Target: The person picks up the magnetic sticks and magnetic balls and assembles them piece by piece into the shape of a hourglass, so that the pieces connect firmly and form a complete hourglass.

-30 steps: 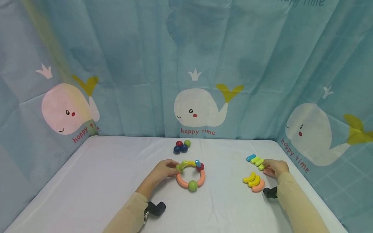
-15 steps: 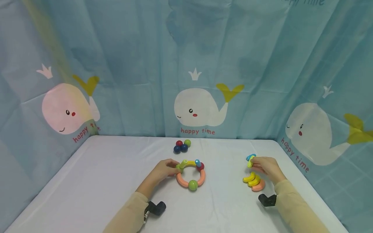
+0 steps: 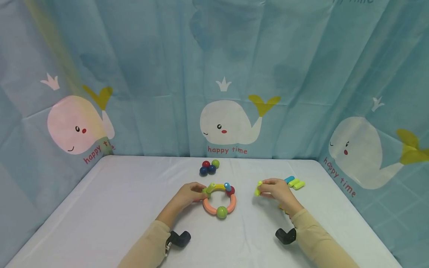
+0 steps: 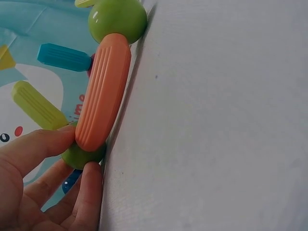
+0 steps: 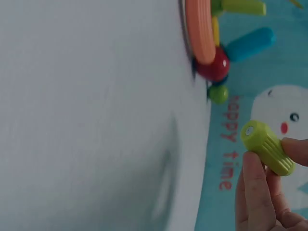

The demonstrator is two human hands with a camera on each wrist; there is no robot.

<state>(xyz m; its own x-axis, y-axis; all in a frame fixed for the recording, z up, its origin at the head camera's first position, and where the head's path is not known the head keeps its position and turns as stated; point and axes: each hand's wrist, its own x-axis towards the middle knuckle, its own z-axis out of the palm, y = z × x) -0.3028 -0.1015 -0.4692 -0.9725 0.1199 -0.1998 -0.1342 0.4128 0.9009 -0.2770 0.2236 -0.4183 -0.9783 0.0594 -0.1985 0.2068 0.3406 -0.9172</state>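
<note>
A ring of magnetic toy pieces lies on the white table. It joins orange curved rods (image 3: 209,207), a yellow curved rod (image 3: 219,186), a red ball (image 3: 230,191) and a front green ball (image 3: 222,212). A blue stick (image 3: 227,187) and a yellow-green stick (image 3: 210,188) stand up from it. My left hand (image 3: 188,194) pinches another green ball (image 4: 82,157) at the ring's left, thumb by the orange rod's end. Right of the ring, my right hand (image 3: 277,190) holds a loose yellow-green stick (image 5: 268,147) between thumb and fingers, above the table; its near end shows a round metallic spot.
Behind the ring sit loose balls: a red one (image 3: 206,164), a green one (image 3: 215,163) and dark blue ones (image 3: 212,169). Beyond my right hand lie a blue stick (image 3: 289,179) and two yellow-green sticks (image 3: 299,185). My right forearm mostly hides the curved pieces (image 3: 282,207).
My right hand has picked the nearest yellow-green stick from the row at the right and carried it left toward the ring. The left hand and the ring have stayed in place.
</note>
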